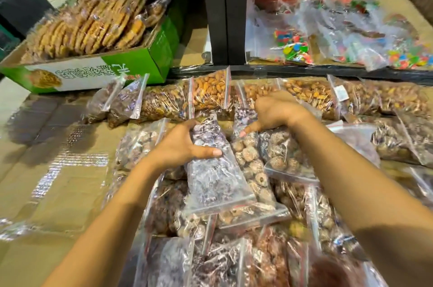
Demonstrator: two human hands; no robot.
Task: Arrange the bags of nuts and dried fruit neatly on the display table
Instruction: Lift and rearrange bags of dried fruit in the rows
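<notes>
Left hand point(180, 144) fingers clamp a clear bag point(215, 179) of dark fruit; right hand point(274, 111) fingers hidden.

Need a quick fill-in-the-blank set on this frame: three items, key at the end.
1. The left hand grips the dark fruit bag with its ____ on top.
2. The cookies sit in a ____ box.
3. The candy bags lie to the ____ of the black post.
Missing words: thumb; green; right.
</notes>
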